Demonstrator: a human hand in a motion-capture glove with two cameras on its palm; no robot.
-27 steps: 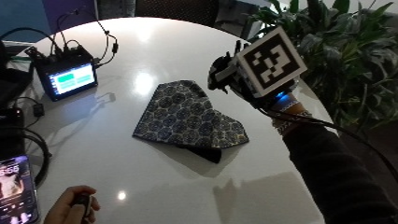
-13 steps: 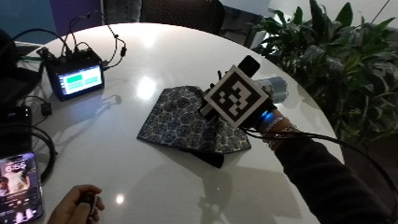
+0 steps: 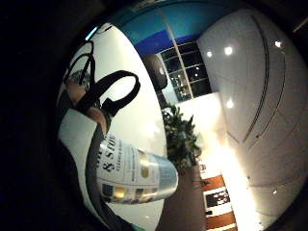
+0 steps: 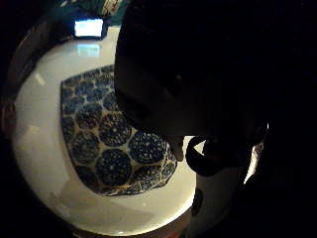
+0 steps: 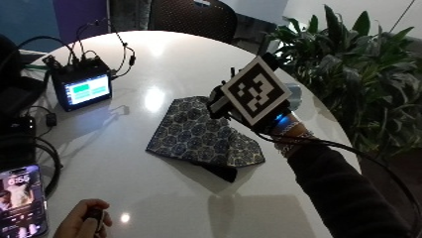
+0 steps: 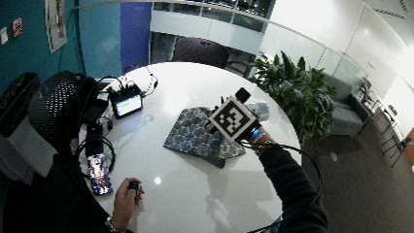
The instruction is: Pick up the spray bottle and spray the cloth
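My gloved right hand (image 5: pixel 269 128) grips the spray bottle (image 5: pixel 294 95), a pale blue bottle with a printed label (image 3: pixel 134 175), and holds it in the air above the right part of the cloth. The cloth (image 5: pixel 198 134) is dark blue with round patterns and lies folded flat on the white round table (image 5: pixel 171 59). The thumb side palm view looks down on the cloth (image 4: pixel 104 139) from close above, with the hand and bottle as a dark shape in front. In the wide outside view the bottle (image 6: pixel 261 110) shows just behind the hand.
A small monitor (image 5: pixel 82 91) with cables stands at the table's far left. A phone (image 5: pixel 20 208) lies at the near left, next to a bare left hand (image 5: pixel 82 225) holding a small object. A large plant (image 5: pixel 356 74) stands beyond the table's right edge.
The hand with the bottle has come from beyond the cloth's right edge down and in over the cloth. The outside camera has shifted as well.
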